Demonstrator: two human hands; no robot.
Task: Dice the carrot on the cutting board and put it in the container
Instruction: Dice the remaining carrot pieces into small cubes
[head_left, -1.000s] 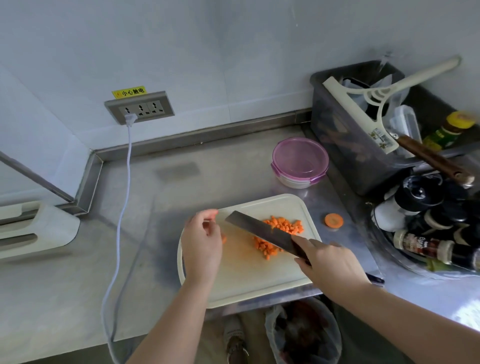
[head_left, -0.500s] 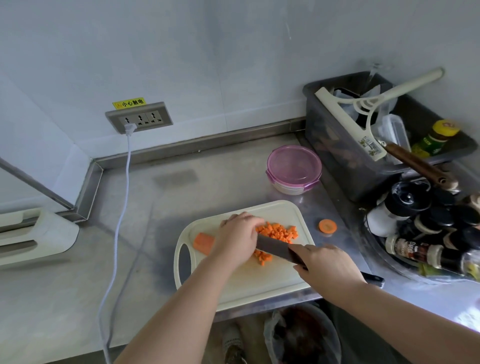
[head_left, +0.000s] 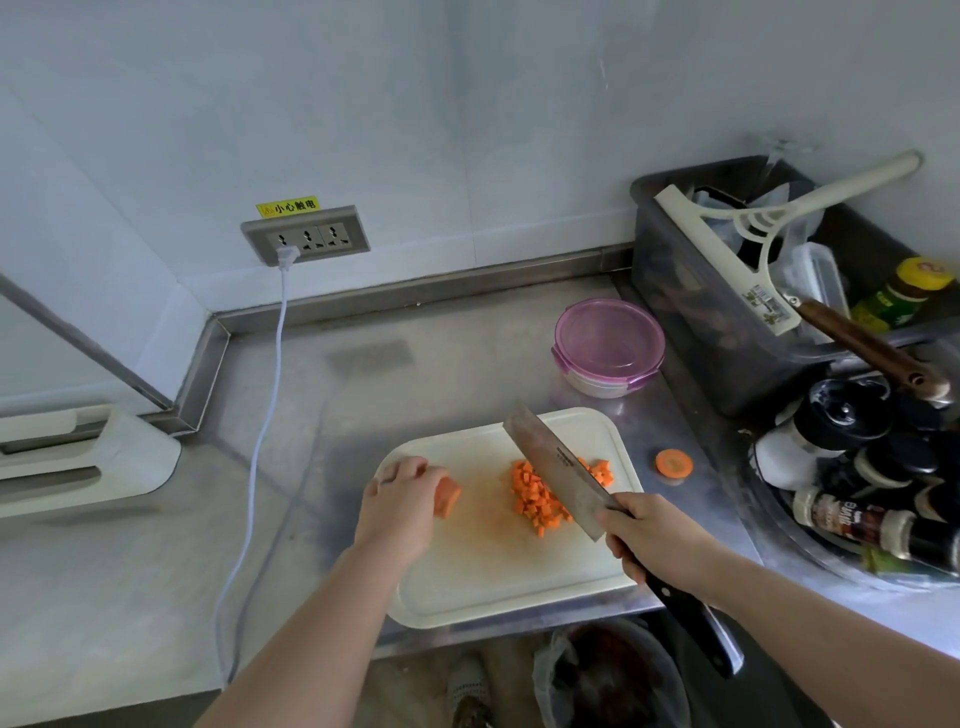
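The left hand is now curling over the carrot at the board's left end, having left the dice, where it was half a second ago. The right hand is gripping the knife by its dark handle. The broad rectangular steel blade is now tilting above the dice, a loose heap of small orange cubes on the smooth white round-cornered board. The round container, under a translucent pink lid, is sitting behind on the dull steel counter.
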